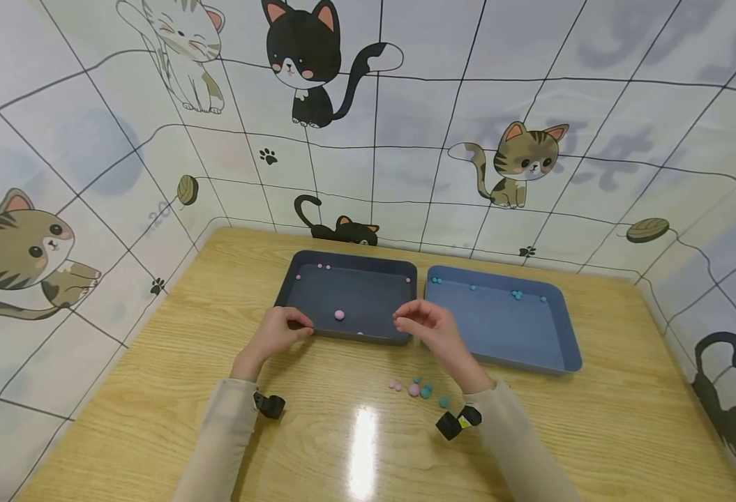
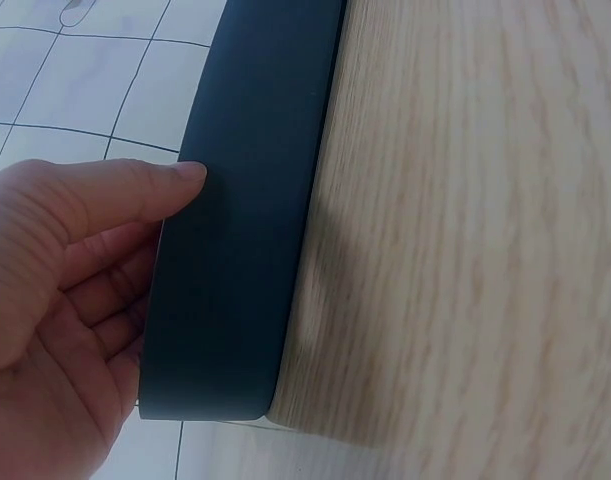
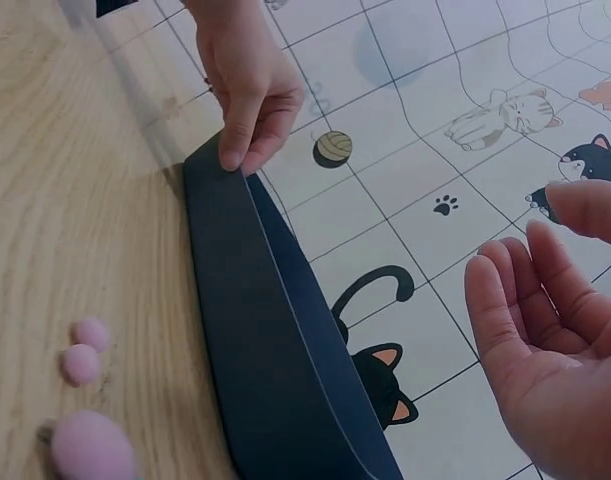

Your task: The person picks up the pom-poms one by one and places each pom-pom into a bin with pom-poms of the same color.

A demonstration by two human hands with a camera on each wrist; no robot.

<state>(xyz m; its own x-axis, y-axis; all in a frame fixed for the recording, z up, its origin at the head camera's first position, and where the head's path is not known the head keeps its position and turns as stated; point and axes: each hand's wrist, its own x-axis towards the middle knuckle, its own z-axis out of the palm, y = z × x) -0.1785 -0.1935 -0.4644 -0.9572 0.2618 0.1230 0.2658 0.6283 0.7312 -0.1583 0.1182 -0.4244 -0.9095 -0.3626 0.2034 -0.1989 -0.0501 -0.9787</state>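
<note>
Pinching the rim of the dark tray (image 1: pixel 374 293) with the left hand (image 1: pixel 276 333), at the near left corner, with the thumb on the outside of the wall. Hanging over the near right corner with the right hand (image 1: pixel 437 331), with fingers loosely bent and a small gap to the thumb. Cannot see anything held there.

Could go wrong first at the left corner. By pulling up or pushing down too hard, might tip the dark tray and send the big pink ball (image 1: pixel 339 315) rolling away from the near edge. Might shake the small pink balls (image 1: pixel 320 265) by the far edge too.

Could also bump the right edge with the right hand, and shove the dark tray into the blue tray (image 1: pixel 506 328) just beside it. Might jiggle the teal balls (image 1: pixel 517 295) along the far edge there.

Needs most care over the loose pile (image 1: pixel 414 390) on the table (image 1: pixel 317 432), in front of the dark tray's near right corner. Could knock a ball toward the table's near edge with the black wrist camera (image 1: pixel 449 425), hanging so near. Could pinch pink and teal together, from bunching so tightly. Cannot tell touching from just apart there.
</note>
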